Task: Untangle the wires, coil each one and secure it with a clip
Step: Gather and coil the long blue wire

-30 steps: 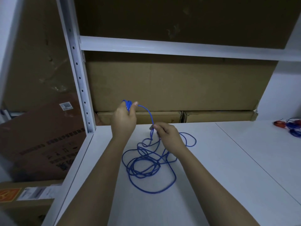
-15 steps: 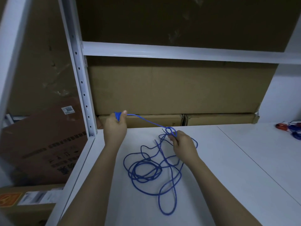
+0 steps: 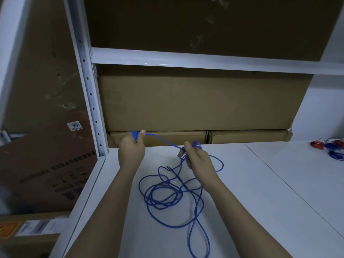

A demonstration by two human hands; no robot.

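blue wire (image 3: 167,194), tangled loops, on shelf

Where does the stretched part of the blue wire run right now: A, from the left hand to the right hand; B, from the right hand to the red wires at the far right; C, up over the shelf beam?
A: the blue wire runs off the table between the left hand and the right hand, both gripping it.
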